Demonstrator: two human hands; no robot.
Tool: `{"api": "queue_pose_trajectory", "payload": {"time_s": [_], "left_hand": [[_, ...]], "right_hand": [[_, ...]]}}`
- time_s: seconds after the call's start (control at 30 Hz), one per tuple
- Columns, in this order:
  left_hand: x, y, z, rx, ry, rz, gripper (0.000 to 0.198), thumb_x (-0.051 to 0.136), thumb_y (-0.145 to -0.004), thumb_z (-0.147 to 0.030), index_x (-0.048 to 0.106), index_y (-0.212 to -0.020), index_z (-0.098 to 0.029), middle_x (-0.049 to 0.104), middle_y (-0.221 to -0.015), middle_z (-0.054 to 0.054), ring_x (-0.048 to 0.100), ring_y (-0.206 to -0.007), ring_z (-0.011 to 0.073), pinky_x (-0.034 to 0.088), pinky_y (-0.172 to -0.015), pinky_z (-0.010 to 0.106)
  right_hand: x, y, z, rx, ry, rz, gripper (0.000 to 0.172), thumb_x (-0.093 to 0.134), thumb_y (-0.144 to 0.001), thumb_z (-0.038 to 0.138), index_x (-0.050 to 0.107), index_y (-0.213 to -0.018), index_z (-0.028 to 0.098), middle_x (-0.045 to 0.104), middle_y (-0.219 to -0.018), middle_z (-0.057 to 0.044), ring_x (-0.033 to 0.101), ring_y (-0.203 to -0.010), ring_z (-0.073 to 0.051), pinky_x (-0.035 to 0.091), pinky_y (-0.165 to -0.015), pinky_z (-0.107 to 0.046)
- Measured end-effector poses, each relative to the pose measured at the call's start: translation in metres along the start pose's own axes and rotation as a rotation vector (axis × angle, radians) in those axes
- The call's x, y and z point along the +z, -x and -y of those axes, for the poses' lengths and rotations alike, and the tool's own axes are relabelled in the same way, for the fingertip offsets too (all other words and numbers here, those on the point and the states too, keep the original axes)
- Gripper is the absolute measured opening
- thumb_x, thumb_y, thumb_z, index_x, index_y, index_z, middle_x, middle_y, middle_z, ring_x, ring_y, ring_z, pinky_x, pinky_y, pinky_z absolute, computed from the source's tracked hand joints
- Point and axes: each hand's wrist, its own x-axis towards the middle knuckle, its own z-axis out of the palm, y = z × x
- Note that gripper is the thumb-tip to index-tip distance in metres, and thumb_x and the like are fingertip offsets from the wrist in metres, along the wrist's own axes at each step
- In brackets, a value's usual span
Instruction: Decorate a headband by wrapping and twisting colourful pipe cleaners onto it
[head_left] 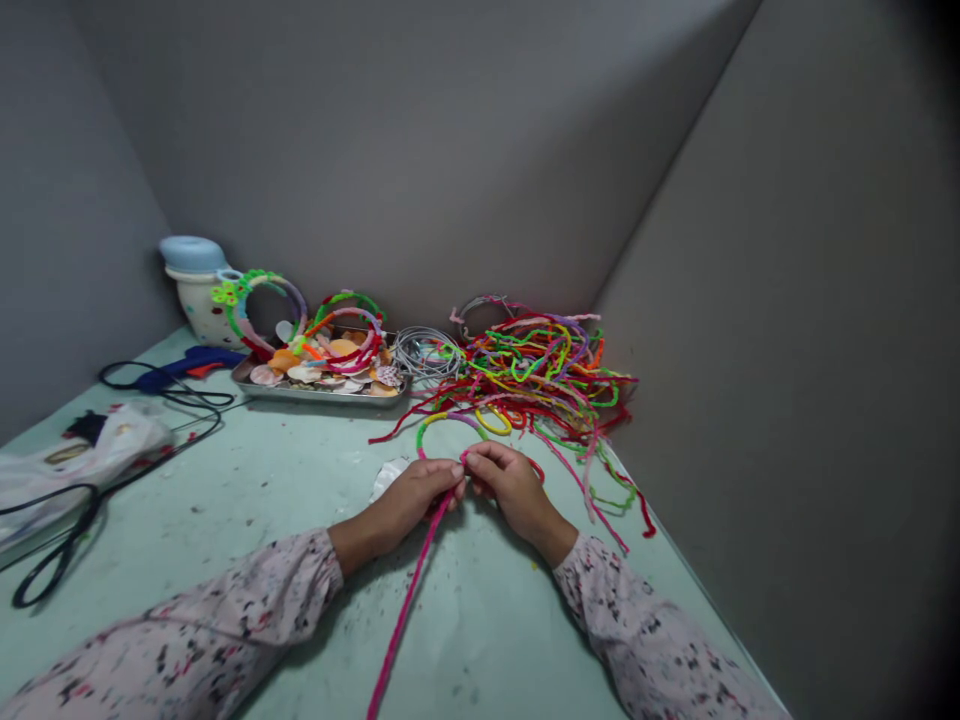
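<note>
My left hand (421, 492) pinches a long dark-pink pipe cleaner (411, 600) that trails down toward the front of the table. Close against it, my right hand (511, 488) has thumb and fingers pressed together at the pink part of a wrapped ring (454, 416). Green, yellow and purple lengths cover the ring's far side; its near side is hidden behind my fingers. Whether the pink pipe cleaner is wound on the ring there, I cannot tell. A piece of crumpled pale wrapping (388, 478) lies behind my left hand.
Behind my hands stand a metal tray (330, 397) of shells with wrapped hoops on top, grey wire coils (426, 352) and a heap of coloured pipe cleaners (547, 365). At left are a blue glue gun (169, 372), black cable (112, 490), plastic bag (112, 445) and lidded jar (199, 295).
</note>
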Motion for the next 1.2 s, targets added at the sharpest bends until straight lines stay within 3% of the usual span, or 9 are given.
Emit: {"api": "queue_pose_trajectory", "payload": {"time_s": [0.23, 0.5, 0.67, 1.03, 1.2], "left_hand": [[-0.001, 0.001, -0.001, -0.016, 0.066, -0.017, 0.032, 0.052, -0.082, -0.041, 0.053, -0.060, -0.017, 0.048, -0.047, -0.003, 0.036, -0.042, 0.0086, 0.025, -0.043, 0.022], [-0.001, 0.001, 0.001, -0.001, 0.080, -0.010, 0.032, 0.049, -0.084, -0.037, 0.052, -0.059, -0.017, 0.048, -0.046, -0.003, 0.037, -0.040, 0.0080, 0.026, -0.042, 0.022], [-0.003, -0.001, 0.002, -0.009, 0.073, -0.018, 0.030, 0.048, -0.083, -0.036, 0.052, -0.060, -0.017, 0.047, -0.047, -0.004, 0.038, -0.038, 0.0078, 0.028, -0.041, 0.021], [-0.010, -0.003, 0.006, 0.017, 0.043, -0.006, 0.029, 0.043, -0.082, -0.030, 0.051, -0.058, -0.016, 0.048, -0.048, -0.003, 0.040, -0.037, 0.0074, 0.028, -0.039, 0.021], [-0.011, -0.004, 0.008, 0.015, 0.079, 0.017, 0.028, 0.042, -0.082, -0.029, 0.049, -0.058, -0.017, 0.045, -0.047, -0.004, 0.038, -0.036, 0.0070, 0.025, -0.038, 0.020]], "right_hand": [[0.002, 0.002, 0.001, -0.001, -0.012, 0.007, 0.019, 0.061, -0.082, 0.038, 0.062, -0.079, 0.020, 0.054, -0.057, 0.004, 0.045, -0.050, -0.010, 0.031, -0.050, -0.023], [0.007, 0.005, 0.010, -0.033, 0.023, -0.032, 0.022, 0.066, -0.078, 0.038, 0.064, -0.090, 0.019, 0.057, -0.064, 0.003, 0.049, -0.053, -0.011, 0.037, -0.051, -0.024], [0.005, 0.004, 0.003, -0.071, 0.134, -0.025, 0.017, 0.059, -0.085, 0.036, 0.062, -0.089, 0.020, 0.056, -0.064, 0.003, 0.049, -0.053, -0.011, 0.038, -0.050, -0.023], [0.005, 0.007, -0.002, -0.617, 0.845, -0.139, 0.016, 0.038, -0.096, 0.019, 0.054, -0.095, 0.019, 0.058, -0.088, -0.006, 0.056, -0.082, -0.019, 0.045, -0.074, -0.031], [0.003, 0.005, -0.004, -0.719, 1.016, -0.166, 0.016, 0.037, -0.095, 0.017, 0.052, -0.098, 0.018, 0.058, -0.092, -0.008, 0.055, -0.085, -0.021, 0.045, -0.071, -0.031]]}}
